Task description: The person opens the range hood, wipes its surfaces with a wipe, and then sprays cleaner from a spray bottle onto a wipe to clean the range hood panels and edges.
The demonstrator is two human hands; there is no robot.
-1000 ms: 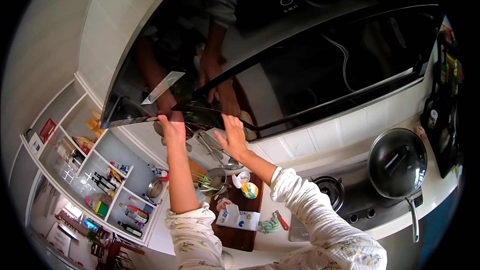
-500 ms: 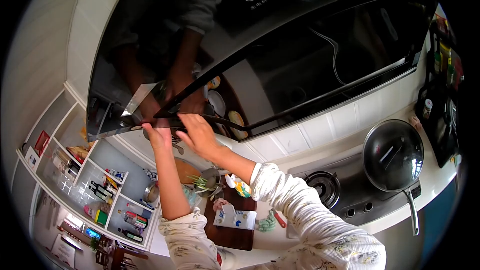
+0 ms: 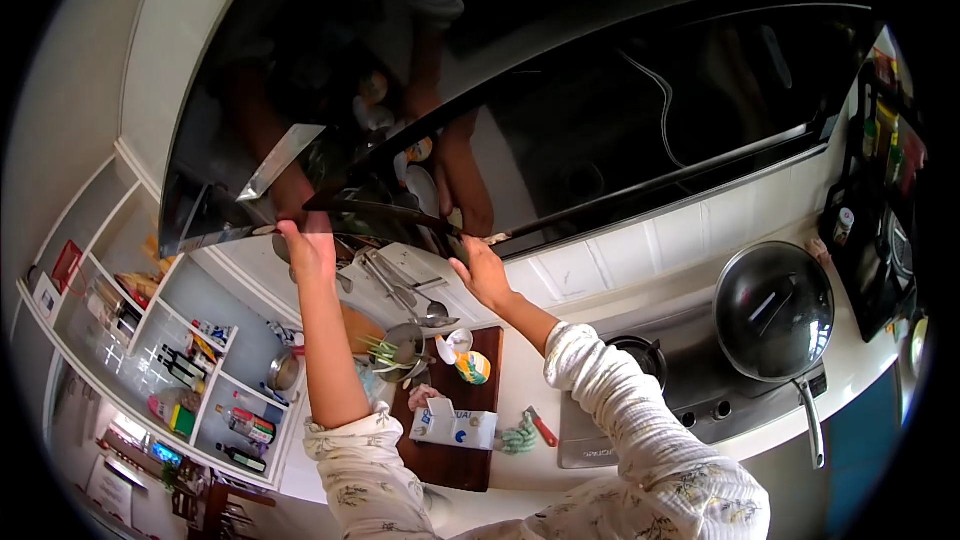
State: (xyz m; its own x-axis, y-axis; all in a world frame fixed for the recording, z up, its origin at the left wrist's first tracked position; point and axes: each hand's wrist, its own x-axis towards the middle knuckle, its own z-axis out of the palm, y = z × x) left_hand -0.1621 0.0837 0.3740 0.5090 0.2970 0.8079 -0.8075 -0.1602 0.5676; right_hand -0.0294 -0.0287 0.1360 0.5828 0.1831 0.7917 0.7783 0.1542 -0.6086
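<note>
A large black glossy range hood (image 3: 600, 110) fills the upper part of the view and mirrors both arms. My left hand (image 3: 312, 248) is raised at the hood's lower left edge, its thumb apart and its other fingertips hidden at the panel. Further right, my right hand (image 3: 484, 270) touches the lower edge of a dark panel (image 3: 390, 218) that hangs slightly tilted from the hood. The fingers of this hand are partly hidden behind the edge, with the thumb apart. Utensils (image 3: 392, 280) hang on the wall below.
Below stand a gas stove (image 3: 690, 390) and a lidded pan (image 3: 773, 312). A brown board (image 3: 450, 470) bears a white-and-blue box (image 3: 453, 427) and an orange-and-white container (image 3: 472, 367). A red-handled tool (image 3: 542, 427) lies beside it. Shelves (image 3: 190, 290) with bottles line the left.
My right hand has moved right and slightly down, away from my left hand, along the panel's edge. The panel's right end hangs lower, with a gap showing. The view has shifted a little.
</note>
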